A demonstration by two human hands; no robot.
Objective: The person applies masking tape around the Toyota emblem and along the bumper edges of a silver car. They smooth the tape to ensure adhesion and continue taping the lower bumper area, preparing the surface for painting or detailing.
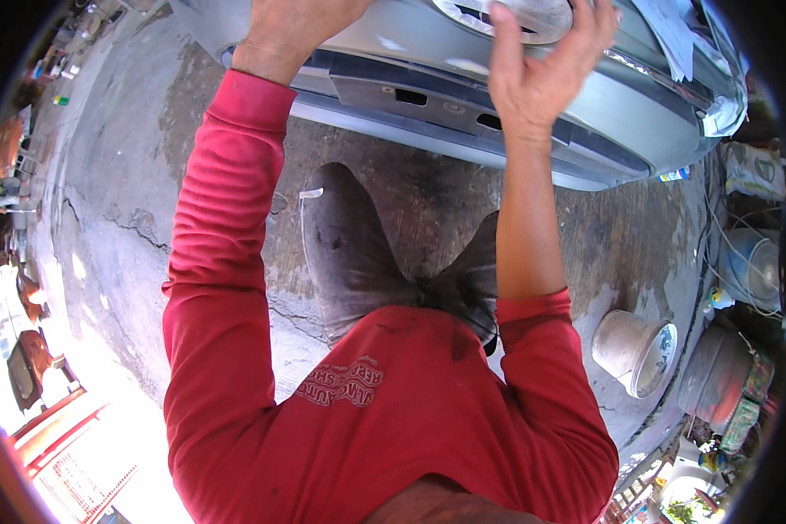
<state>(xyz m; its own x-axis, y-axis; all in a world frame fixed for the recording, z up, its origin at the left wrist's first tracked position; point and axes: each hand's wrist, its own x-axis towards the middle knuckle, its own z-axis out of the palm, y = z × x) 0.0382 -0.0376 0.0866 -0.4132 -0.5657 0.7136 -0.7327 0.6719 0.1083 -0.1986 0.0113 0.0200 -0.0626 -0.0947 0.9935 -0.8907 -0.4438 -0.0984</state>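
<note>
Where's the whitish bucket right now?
In the head view, the whitish bucket sits on the concrete floor at lower right, between the person's red right sleeve and a dark round container.

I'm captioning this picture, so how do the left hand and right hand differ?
The left hand is cut by the top edge, hiding its fingertips; the right hand shows its thumb and fingers spread.
The right hand overlaps the white-rimmed oval; the left hand lies to its left.
The left hand's red sleeve reaches the wrist; the right hand's leaves the forearm bare.
Both are ungloved and reach toward the silver-grey bumper.
</note>
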